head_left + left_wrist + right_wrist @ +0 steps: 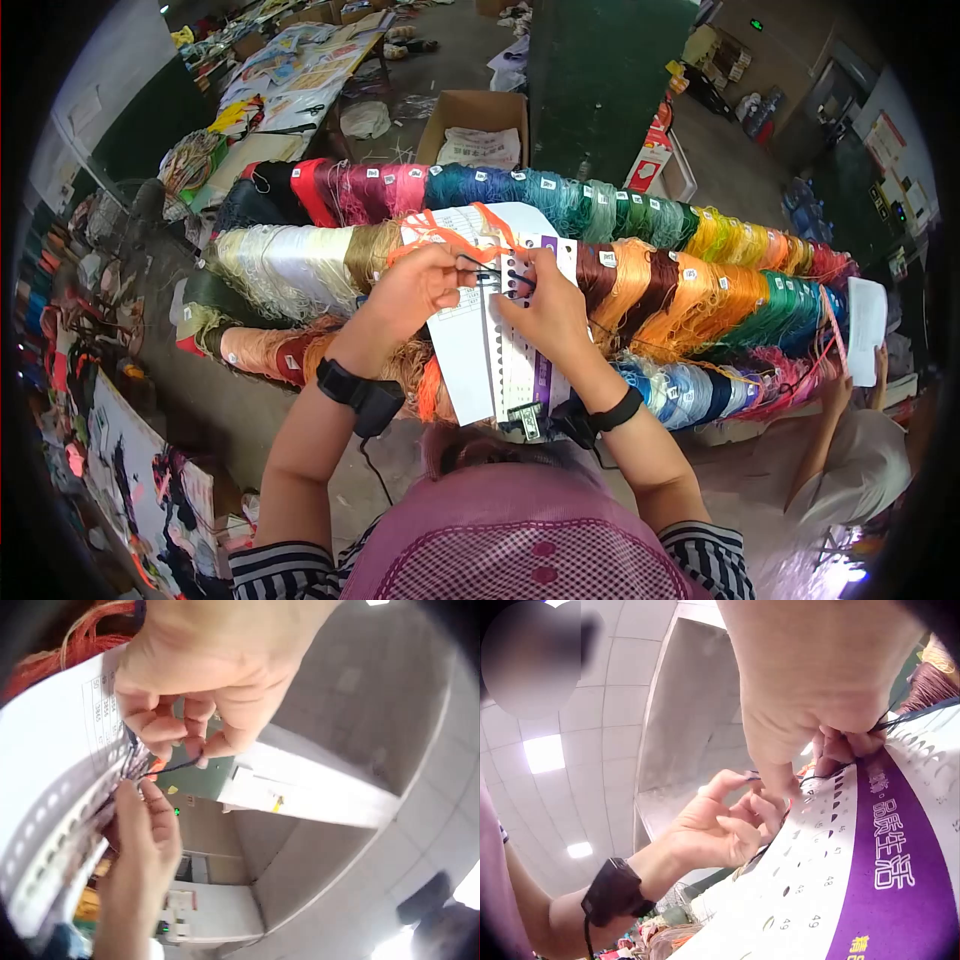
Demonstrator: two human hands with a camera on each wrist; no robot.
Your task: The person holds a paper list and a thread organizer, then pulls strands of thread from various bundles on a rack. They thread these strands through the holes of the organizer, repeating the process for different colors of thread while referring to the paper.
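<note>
My left hand [425,282] pinches the end of a dark blue thread [174,768] between thumb and fingertip. From there the thread runs to the edge of a white card [821,862] with numbered punched holes and a purple printed strip [896,847]. My right hand [552,312] pinches the dark thread at the card's hole row, its thumb against the card in the head view. Orange thread [448,236] hangs at the card's top. A printed white sheet [462,360] lies beside the holes, under my left hand.
Racks of labelled thread hanks run across in rows: white [290,262], orange [700,295] and teal [540,200]. A cardboard box [475,115] stands behind them. At the right another person's hand [838,390] is near a white sheet [866,330]. A cluttered table [290,90] stands at back left.
</note>
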